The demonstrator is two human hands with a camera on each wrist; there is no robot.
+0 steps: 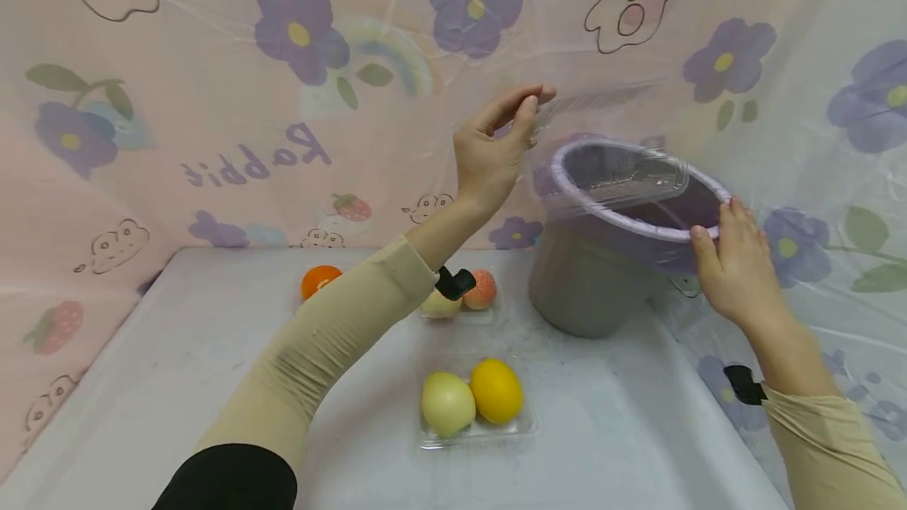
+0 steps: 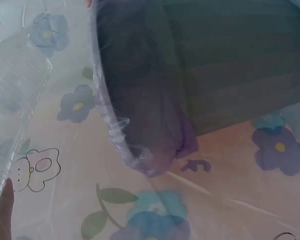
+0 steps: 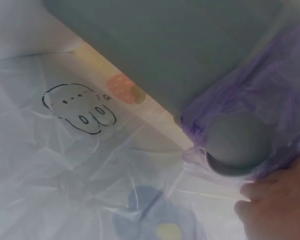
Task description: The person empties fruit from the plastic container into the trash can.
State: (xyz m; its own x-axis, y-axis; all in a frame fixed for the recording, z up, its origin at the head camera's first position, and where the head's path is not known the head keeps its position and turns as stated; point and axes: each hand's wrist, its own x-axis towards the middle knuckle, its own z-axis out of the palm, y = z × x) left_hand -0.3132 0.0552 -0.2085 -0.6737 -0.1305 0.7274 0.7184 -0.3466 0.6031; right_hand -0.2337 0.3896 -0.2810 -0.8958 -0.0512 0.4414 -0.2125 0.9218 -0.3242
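My left hand [image 1: 496, 144] is raised and pinches the edge of a clear plastic container [image 1: 609, 194], held over the mouth of a grey trash bin [image 1: 591, 282]. In the left wrist view, fingertips [image 2: 6, 197] touch the edge of this see-through plastic [image 2: 20, 85]. A purple bag [image 1: 645, 228] lines the bin and folds over its rim. My right hand [image 1: 740, 270] grips the rim at the right, thumb toward the opening. The bin leans to the right. In the right wrist view, the bag [image 3: 245, 85] bunches by the hand [image 3: 280, 205].
A clear tray [image 1: 524, 419] on the white table [image 1: 609, 447] holds a pale green fruit [image 1: 448, 404] and a yellow fruit [image 1: 497, 390]. Behind it, another holds a peach [image 1: 480, 290] and a pale fruit [image 1: 441, 305]. An orange [image 1: 319, 280] lies partly behind my left arm.
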